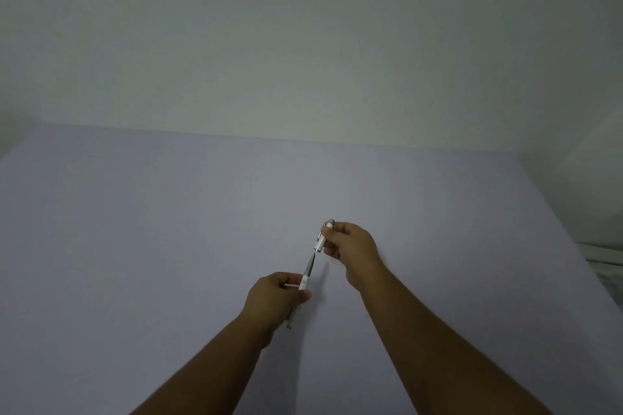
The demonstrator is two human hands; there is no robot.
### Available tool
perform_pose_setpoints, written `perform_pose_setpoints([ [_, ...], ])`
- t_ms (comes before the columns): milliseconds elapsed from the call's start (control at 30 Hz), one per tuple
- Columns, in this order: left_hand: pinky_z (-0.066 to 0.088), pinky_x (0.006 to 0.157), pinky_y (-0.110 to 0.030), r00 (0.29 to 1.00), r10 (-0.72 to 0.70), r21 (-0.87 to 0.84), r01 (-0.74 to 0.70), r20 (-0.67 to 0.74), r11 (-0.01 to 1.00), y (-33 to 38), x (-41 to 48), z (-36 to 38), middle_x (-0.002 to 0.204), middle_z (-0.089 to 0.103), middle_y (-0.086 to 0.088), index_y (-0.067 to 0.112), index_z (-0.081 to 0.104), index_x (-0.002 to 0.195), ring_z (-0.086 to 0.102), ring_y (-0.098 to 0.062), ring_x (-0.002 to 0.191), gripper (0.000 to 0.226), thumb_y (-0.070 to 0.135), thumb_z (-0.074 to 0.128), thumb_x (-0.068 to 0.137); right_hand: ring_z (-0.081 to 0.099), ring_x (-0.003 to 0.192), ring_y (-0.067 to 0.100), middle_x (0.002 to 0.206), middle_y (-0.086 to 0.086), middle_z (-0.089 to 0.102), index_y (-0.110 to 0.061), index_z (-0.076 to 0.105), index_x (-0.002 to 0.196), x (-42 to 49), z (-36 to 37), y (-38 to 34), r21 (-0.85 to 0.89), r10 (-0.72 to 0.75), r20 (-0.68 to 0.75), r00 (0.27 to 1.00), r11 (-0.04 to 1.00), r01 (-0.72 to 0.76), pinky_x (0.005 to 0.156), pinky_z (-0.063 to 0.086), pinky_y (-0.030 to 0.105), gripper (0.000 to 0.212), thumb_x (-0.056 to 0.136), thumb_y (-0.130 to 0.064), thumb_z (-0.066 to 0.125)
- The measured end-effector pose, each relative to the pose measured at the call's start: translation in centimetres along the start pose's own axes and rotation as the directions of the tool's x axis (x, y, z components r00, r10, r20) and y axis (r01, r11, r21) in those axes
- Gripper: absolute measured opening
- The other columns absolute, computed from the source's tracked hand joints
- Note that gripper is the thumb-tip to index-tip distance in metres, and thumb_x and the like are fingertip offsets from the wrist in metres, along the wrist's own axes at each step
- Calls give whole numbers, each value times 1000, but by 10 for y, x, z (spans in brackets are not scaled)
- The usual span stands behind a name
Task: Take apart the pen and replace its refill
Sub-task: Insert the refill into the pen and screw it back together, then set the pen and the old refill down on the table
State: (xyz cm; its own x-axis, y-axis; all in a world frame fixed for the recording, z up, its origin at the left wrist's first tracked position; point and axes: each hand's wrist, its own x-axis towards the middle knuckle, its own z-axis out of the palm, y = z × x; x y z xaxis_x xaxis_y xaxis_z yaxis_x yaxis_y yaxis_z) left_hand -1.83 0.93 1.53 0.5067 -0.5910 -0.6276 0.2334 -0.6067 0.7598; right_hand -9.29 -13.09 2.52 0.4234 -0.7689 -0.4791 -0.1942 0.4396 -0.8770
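Note:
The white pen is in two parts, held in the air above the pale lilac table (pixel 168 229). My right hand (pixel 354 248) pinches the upper barrel (pixel 323 236), a short white tube with a silver clip and a silver end cap. My left hand (pixel 271 300) grips the lower barrel (pixel 302 284), whose tip pokes out below the fist. A thin grey refill (pixel 309 266) sticks up out of the lower barrel, its end right at the upper barrel's open mouth.
A plain white wall (pixel 303 44) rises behind the table's far edge. At the right, past the table's edge, lies a pale ledge or frame (pixel 603 253).

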Motion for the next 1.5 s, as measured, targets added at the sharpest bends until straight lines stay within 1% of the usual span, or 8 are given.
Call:
perform_pose_setpoints([
  [333, 55, 76, -36, 998, 55, -43, -55, 5, 998, 0, -18, 6, 79, 67, -7, 14, 70, 93, 61, -23, 73, 15, 8, 72, 79, 59, 64, 16, 72, 7, 67, -8, 68, 74, -28, -7, 12, -61, 3, 160, 987, 998, 7, 64, 51, 24, 7, 81, -9, 69],
  [833, 51, 53, -22, 997, 62, -21, -61, 38, 998, 0, -38, 7, 72, 64, -8, 6, 70, 100, 58, -18, 59, 20, 5, 71, 80, 65, 68, 16, 77, 9, 68, -5, 66, 83, -45, -17, 16, -51, 35, 249, 968, 998, -22, 63, 53, 22, 4, 82, -9, 68],
  [1100, 53, 58, -26, 999, 16, -54, -14, 41, 998, -3, -24, 10, 75, 66, -9, 7, 70, 102, 60, -19, 63, 23, 6, 72, 79, 62, 67, 16, 79, 9, 68, -4, 69, 86, -35, -16, 20, -74, 57, 215, 975, 996, -42, 65, 55, 23, 13, 83, -17, 69],
  [1200, 54, 60, -29, 1000, 2, -88, -2, 3, 996, -7, -13, 11, 74, 63, -8, 6, 68, 104, 58, -21, 63, 23, 5, 70, 81, 57, 64, 18, 81, 13, 66, -9, 68, 78, -16, -27, 21, -137, 28, 13, 1000, 990, -26, 74, 55, 36, 17, 86, -23, 63],
  [1300, 55, 78, -38, 998, -15, -65, 11, -56, 998, -13, 1, 14, 81, 62, -4, 8, 67, 103, 58, -24, 78, 20, 8, 67, 83, 57, 68, 24, 85, 27, 68, 7, 67, 87, 1, -53, 24, -488, -101, -199, 975, 873, -9, 78, 54, 45, 27, 88, -15, 50],
  [1367, 55, 84, -41, 995, -23, -37, 20, -101, 999, -16, 12, 17, 81, 62, -2, 10, 68, 102, 58, -24, 83, 20, 10, 69, 82, 61, 78, 25, 89, 21, 70, 3, 68, 84, 0, -67, 28, -692, -146, -207, 968, 721, -39, 75, 51, 33, 27, 90, -13, 47],
  [1433, 53, 76, -35, 990, -13, 14, 15, -142, 1000, -19, 22, 21, 78, 63, 0, 10, 70, 100, 58, -22, 80, 20, 12, 71, 80, 66, 93, 28, 98, 16, 73, 0, 71, 91, -3, -70, 35, -789, -136, -158, 978, 613, -42, 78, 49, 28, 25, 90, -15, 50],
  [1500, 49, 70, -28, 986, 9, 78, 4, -167, 997, -19, 29, 26, 80, 65, -1, 11, 71, 100, 59, -20, 77, 21, 14, 72, 79, 67, 93, 27, 100, 16, 73, -1, 72, 94, -4, -68, 45, -804, -83, -134, 988, 591, -60, 76, 49, 26, 23, 89, -17, 55],
])
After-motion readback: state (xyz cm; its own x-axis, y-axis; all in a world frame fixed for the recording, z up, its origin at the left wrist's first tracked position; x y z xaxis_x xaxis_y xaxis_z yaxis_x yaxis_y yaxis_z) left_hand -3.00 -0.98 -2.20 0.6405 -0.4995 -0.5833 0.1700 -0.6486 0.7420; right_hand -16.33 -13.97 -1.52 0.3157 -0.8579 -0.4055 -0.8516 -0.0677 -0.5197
